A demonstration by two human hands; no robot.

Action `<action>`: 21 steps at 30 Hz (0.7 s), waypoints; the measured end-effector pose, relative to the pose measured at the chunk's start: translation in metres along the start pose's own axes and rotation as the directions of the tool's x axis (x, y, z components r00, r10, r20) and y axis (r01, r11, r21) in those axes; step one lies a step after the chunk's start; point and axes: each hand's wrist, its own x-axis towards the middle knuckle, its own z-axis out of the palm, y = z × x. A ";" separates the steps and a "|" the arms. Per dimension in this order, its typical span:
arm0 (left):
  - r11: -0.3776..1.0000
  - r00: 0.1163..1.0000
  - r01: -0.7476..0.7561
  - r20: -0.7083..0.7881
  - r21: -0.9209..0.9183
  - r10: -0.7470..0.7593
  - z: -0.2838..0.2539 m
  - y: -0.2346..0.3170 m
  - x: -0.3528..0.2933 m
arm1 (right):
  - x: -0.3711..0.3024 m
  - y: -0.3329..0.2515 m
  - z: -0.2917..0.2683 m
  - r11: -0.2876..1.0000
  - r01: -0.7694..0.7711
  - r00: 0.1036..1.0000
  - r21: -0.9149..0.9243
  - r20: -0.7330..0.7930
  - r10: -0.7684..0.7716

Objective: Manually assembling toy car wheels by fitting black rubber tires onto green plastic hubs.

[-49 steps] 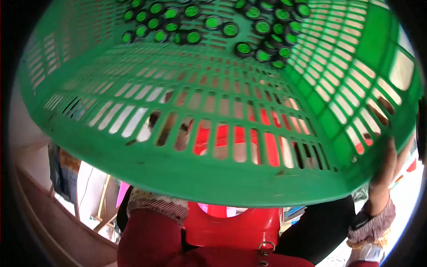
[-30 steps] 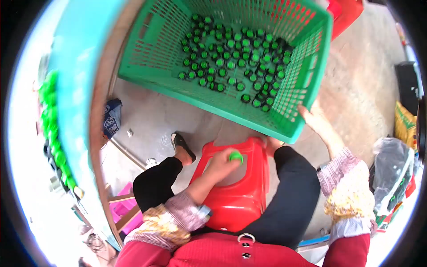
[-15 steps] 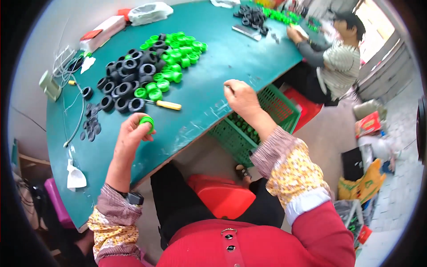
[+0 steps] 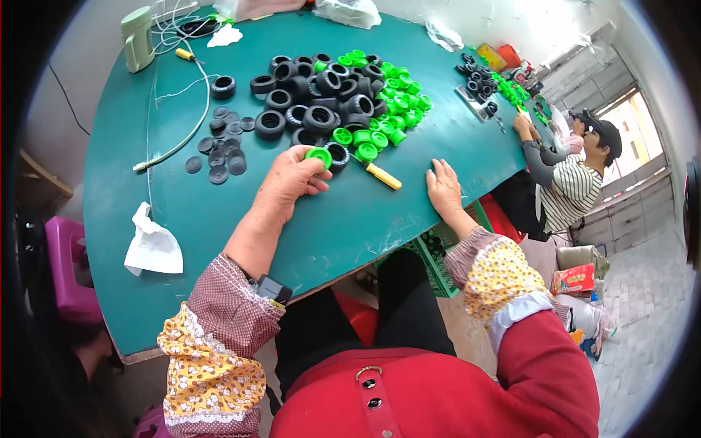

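My left hand (image 4: 288, 182) is closed on a green wheel hub (image 4: 319, 157), pinched between thumb and fingers just above the table's surface. Fingers loosely stretched, my right hand (image 4: 444, 190) lies near the front edge of the green table (image 4: 328, 226) and holds nothing. Between the hands is a screwdriver with a yellow handle (image 4: 383, 177); its shaft points toward the pile. Beyond my left hand spreads a heap of black toy tyres (image 4: 319, 117). Loose green wheel hubs (image 4: 398, 102) adjoin it on the right. Several dark flat discs (image 4: 217, 174) lie left of the tyres.
A white cable (image 4: 191, 131), a crumpled white cloth (image 4: 152, 244) and a pale green flask (image 4: 137, 40) are on the table's left. Under the right edge stands a green crate (image 4: 438, 270). A person in a striped shirt (image 4: 573, 186) works farther right beside other black and green parts.
The view has swung left. My right hand has opened from a closed shape and come down onto the table. My left hand still holds the green hub, now nearer the tyre heap.
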 end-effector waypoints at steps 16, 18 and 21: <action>0.986 0.994 0.101 -0.041 0.130 -0.097 0.012 0.000 -0.012 | -0.009 -0.002 -0.040 0.948 0.271 0.931 0.168 0.205 -0.302; 0.986 0.992 0.118 -0.052 0.119 -0.112 0.010 0.001 -0.013 | 0.005 0.006 -0.043 0.915 0.365 0.904 0.174 0.171 -0.393; 0.972 0.997 0.078 -0.024 0.223 -0.074 0.003 -0.005 -0.013 | 0.024 0.010 -0.040 0.821 0.513 0.834 0.252 0.081 -0.546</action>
